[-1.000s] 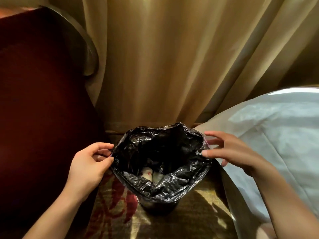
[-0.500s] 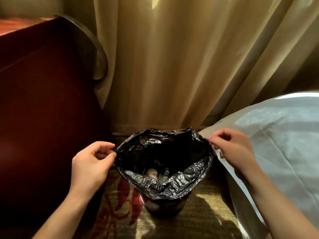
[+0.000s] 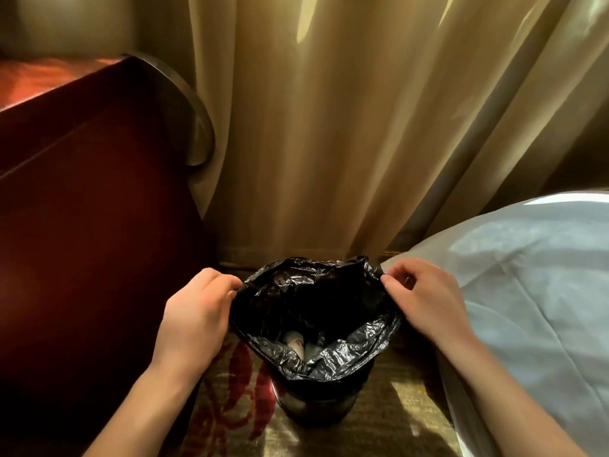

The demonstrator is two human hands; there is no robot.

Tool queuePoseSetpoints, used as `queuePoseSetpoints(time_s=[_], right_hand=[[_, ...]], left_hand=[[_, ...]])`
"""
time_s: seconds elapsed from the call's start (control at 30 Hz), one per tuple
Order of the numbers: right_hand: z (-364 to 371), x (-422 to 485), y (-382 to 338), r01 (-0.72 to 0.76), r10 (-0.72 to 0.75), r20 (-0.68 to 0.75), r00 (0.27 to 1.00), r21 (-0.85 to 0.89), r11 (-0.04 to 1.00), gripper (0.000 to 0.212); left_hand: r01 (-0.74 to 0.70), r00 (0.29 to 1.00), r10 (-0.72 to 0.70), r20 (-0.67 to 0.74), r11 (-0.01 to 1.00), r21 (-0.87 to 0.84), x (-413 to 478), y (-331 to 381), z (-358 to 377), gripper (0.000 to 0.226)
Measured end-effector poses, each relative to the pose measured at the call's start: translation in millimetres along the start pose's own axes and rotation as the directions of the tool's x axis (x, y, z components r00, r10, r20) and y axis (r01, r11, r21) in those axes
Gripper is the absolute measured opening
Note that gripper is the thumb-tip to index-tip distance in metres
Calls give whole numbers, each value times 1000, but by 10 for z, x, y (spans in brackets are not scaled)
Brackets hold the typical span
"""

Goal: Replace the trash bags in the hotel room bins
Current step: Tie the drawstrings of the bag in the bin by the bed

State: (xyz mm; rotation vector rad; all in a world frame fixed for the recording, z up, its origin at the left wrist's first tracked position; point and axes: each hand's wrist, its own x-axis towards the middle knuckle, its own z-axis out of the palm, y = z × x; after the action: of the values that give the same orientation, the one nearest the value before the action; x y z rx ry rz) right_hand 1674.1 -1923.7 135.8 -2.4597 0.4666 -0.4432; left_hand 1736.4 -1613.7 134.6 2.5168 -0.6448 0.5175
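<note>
A black trash bag (image 3: 349, 354) lines a small dark round bin (image 3: 316, 404) on the carpet, its crinkled rim lifted free of the bin's edge. Pale crumpled rubbish (image 3: 296, 343) lies at the bottom of the bag. My left hand (image 3: 194, 318) pinches the bag's left rim between thumb and fingers. My right hand (image 3: 425, 298) pinches the right rim near the top. Between the two hands the bag's mouth is held wide. Most of the bin's wall is hidden under the bag's overhang.
A dark red wooden cabinet (image 3: 92, 225) with a curved metal trim stands close on the left. A white-sheeted bed (image 3: 534, 291) presses in from the right. Beige curtains (image 3: 329, 127) hang directly behind the bin. Patterned red and gold carpet (image 3: 237, 410) covers the narrow floor gap.
My right hand went from spread fingers touching the rim to a pinch on it. Both hands lifted the bag's rim slightly, and the view tilted upward.
</note>
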Motion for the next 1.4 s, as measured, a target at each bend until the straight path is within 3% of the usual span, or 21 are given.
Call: queuePoseSetpoints(time_s=[0.1, 0.2, 0.33, 0.47, 0.57, 0.67, 0.77, 0.87, 0.93, 0.97, 1.07, 1.13, 1.17, 1.23, 1.27, 1.33, 1.37, 1.4], right_hand=[[-19, 33, -102, 129, -127, 32, 991, -58, 990, 11], [-107, 143, -179, 166, -153, 105, 983, -126, 978, 11], [-341, 331, -373, 184, -187, -32, 982, -88, 979, 10], [-494, 449, -606, 203, -188, 136, 973, -113, 972, 8], [-710, 564, -736, 199, -198, -68, 978, 7, 980, 9], [-844, 599, -889, 279, -275, 55, 960, -68, 958, 9], [-969, 666, -987, 282, -277, -115, 954, 33, 959, 7], [-1022, 696, -1038, 330, -334, -33, 942, -77, 941, 9], [-1073, 746, -1072, 325, -317, -216, 924, 1, 946, 8], [-1107, 751, -1084, 322, -308, -234, 922, 24, 946, 7], [-1144, 775, -1109, 363, -364, -136, 921, -33, 931, 7], [-1179, 814, -1127, 335, -294, -307, 905, 89, 938, 7], [-1202, 821, -1138, 319, -270, -317, 909, 112, 941, 8], [-1203, 820, -1159, 340, -334, -140, 932, 19, 940, 11], [-1201, 822, -1167, 358, -356, -126, 926, -3, 934, 9], [-1236, 849, -1196, 340, -310, -275, 910, 69, 938, 6], [-1259, 858, -1220, 336, -297, -294, 908, 88, 938, 8], [-1268, 856, -1251, 350, -327, -224, 918, 67, 935, 10]], left_hand=[[-27, 996, 18, 87, 994, 107, 77, 77, -5, 19], [-56, 990, 34, 137, 985, 162, 192, 159, -97, 19], [-54, 998, 52, 32, 997, 62, 499, 327, -378, 21], [-82, 994, 81, 76, 997, 11, 764, 537, -466, 23], [-11, 1000, 10, -29, 999, -42, 952, 572, -563, 23], [-80, 997, 80, 10, 997, -11, 1037, 734, -649, 20], [-57, 997, 51, -49, 992, -110, 1144, 809, -736, 21], [-61, 998, 57, -40, 994, -92, 1235, 824, -845, 21], [-33, 992, 13, -128, 987, -155, 1300, 792, -889, 20], [-36, 993, 18, -114, 987, -156, 1300, 800, -902, 21], [-64, 995, 53, -87, 989, -132, 1326, 810, -928, 22], [-36, 989, 6, -150, 980, -197, 1389, 805, -975, 19], [-26, 992, 1, -127, 980, -196, 1418, 813, -1006, 19], [-22, 997, 10, -81, 988, -152, 1437, 821, -1041, 19], [-28, 994, 9, -109, 984, -174, 1466, 825, -1048, 20], [-44, 990, 10, -143, 971, -236, 1538, 848, -1077, 21], [-57, 993, 33, -109, 974, -218, 1553, 895, -1092, 23], [-75, 995, 60, -82, 979, -189, 1551, 939, -1099, 24]])
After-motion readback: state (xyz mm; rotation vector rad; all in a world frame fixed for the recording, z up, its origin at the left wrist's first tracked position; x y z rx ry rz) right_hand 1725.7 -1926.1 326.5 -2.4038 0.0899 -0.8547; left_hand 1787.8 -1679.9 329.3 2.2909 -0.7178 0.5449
